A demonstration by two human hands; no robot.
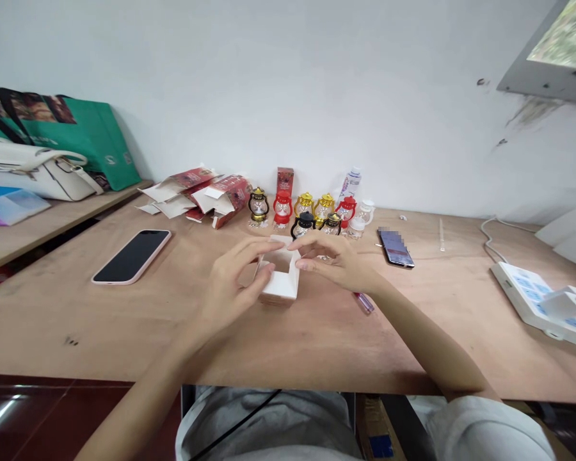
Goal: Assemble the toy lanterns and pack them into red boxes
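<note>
And it's a white-flapped box (pixel 283 285) we see! Now our lanterns (pixel 283 212): red, gold, black, white! We've got cartons (pixel 234 191) in red print with white insides, a green bag (pixel 93 144), a cream purse (pixel 52 176), a black-screened phone (pixel 134 258) cased in pink, a power strip (pixel 516 288), white with blue patches, and a tan table (pixel 278 349)!

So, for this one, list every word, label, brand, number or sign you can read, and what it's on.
None reads clearly.
Green bag: white lettering and small marks, too blurred.
Upright red box: printing, too small.
Bottle: label, too small.
Power strip: blue labels, unreadable.
Right-hand phone: screen partly pixelated, unreadable.
Open box at center: no legible text.
</note>
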